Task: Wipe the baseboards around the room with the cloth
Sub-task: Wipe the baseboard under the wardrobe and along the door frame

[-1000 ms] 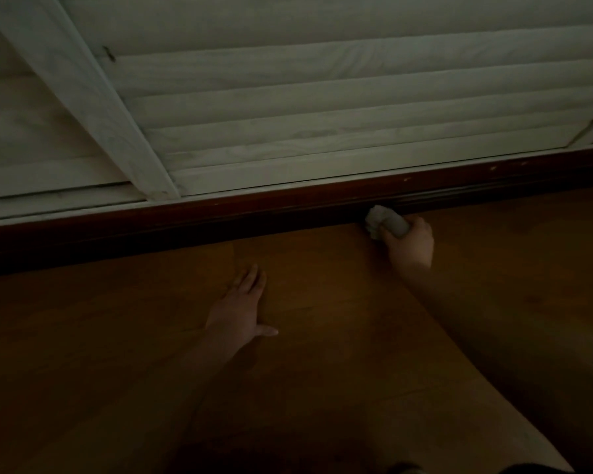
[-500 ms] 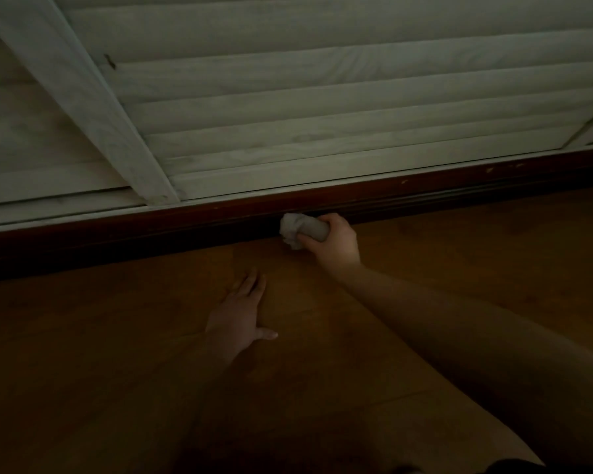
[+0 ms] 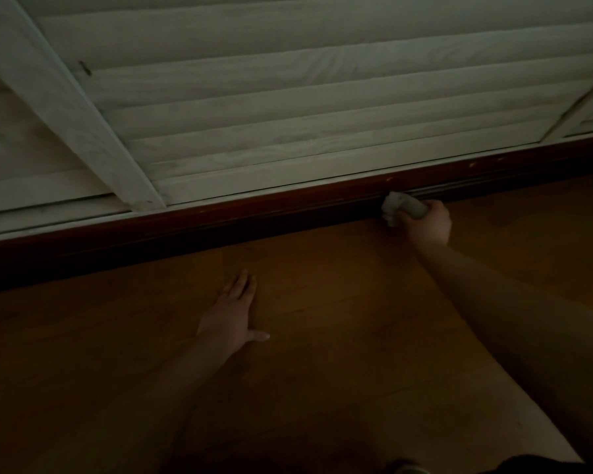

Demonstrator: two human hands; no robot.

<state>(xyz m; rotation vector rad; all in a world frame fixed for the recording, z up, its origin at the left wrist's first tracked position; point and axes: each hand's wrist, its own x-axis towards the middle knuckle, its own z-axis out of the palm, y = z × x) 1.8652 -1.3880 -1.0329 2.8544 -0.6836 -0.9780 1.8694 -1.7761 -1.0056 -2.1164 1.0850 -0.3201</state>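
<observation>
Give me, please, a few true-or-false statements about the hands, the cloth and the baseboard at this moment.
1. The right hand grips the cloth. True.
2. The cloth lies loose on the floor. False: it is bunched in the right hand, against the baseboard.
3. The left hand rests flat on the floor. True.
4. The left hand touches the baseboard. False: it rests apart from it, on the floor.
5. The baseboard is white. False: it is dark reddish brown; the slatted panel above it is white.

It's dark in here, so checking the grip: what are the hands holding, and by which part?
The right hand grips a bunched white cloth by its rear end, the front end pressed to the baseboard. The left hand holds nothing, flat on the floor.
</observation>
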